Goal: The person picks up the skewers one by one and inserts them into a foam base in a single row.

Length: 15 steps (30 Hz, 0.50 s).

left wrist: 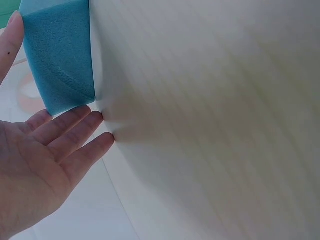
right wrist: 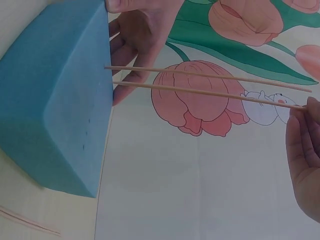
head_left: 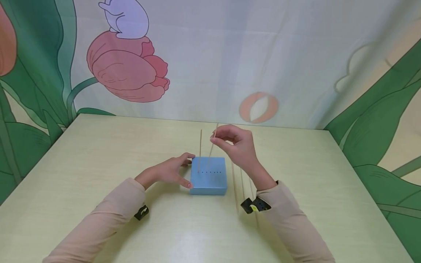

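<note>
Loose sticks: thin, pale lengths [head_left: 235, 188] lie on the desk [head_left: 171, 230], right of the block.
Blue block: a squat, matte slab [head_left: 208, 182], pierced by a row of small dark holes, sits between the desk's left and right edges, short of the far edge.
Left hand: spread wide [head_left: 169, 170], thumb at the block's near left corner, fingers by its far left corner.
Upright stick: stands [head_left: 200, 146] at the row's left end.
Right hand: thumb and fingertips [head_left: 238, 146] pinch a leaning stick [right wrist: 210, 93] near its top, its lower end at the block's upper face.

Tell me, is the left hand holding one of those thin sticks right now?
No, the left hand touches the blue block, while the right hand pinches a thin stick.
</note>
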Motion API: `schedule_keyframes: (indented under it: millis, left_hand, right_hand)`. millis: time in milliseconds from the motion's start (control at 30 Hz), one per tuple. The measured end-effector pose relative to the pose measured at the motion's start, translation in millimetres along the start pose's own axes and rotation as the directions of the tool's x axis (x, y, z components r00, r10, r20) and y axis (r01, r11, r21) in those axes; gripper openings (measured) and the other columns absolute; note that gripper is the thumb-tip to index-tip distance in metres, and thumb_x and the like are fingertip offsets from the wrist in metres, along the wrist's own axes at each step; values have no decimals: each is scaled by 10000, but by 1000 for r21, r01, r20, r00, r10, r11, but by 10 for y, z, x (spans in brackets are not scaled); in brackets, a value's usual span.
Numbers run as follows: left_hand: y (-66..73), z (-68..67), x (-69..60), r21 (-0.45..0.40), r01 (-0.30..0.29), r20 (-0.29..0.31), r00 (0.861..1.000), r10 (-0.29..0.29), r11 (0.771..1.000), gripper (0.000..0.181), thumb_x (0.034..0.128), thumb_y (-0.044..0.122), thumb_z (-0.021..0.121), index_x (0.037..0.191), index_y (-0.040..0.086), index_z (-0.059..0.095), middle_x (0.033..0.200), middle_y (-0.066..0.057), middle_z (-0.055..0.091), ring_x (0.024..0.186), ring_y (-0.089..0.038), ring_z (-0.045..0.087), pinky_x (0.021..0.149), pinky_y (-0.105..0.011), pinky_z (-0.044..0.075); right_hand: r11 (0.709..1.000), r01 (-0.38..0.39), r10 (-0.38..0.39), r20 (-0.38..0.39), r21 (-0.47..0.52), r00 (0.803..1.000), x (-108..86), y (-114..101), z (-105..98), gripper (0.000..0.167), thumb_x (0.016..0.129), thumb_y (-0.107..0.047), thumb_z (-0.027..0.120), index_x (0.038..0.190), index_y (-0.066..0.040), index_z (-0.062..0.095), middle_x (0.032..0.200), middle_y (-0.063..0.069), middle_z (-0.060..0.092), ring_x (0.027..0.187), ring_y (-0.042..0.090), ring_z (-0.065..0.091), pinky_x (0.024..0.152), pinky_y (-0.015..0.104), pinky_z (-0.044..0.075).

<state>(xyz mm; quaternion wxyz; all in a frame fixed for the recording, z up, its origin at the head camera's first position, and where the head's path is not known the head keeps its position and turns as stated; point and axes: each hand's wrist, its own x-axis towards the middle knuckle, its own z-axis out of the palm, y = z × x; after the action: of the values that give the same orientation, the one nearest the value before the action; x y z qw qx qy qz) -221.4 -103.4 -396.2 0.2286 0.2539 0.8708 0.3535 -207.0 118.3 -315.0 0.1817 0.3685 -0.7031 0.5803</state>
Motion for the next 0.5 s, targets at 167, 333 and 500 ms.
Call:
schedule_keyframes:
  millis: [167,333,500]
  left_hand:
    - [8,0,-2,-1,1,0,1000,-1,1000,939,698,311,791,1399,75,214,1417,-177,331,1293,-328,314,1044,-476,235]
    - [8,-4,-4,4,-5,0,1000,5,1000,938,701,313,788,1400,69,212,1416,-175,335,1292,-330,316,1044,-477,235]
    - [7,-8,-10,7,-10,2,1000,10,1000,940,703,314,787,1401,63,209,1415,-175,336,1290,-332,320,1043,-473,239]
  right_hand:
    - [1000,11,-11,16,-2,1000,17,14,43,97,758,118,655,844,81,631,780,180,648,718,104,623,694,294,524]
    - [1000,14,-14,28,7,1000,23,36,80,91,756,121,654,836,85,628,774,182,649,711,106,624,680,292,525]
    - [1000,13,-14,41,3,999,14,46,104,95,755,121,655,836,82,626,776,179,650,712,119,630,684,301,526]
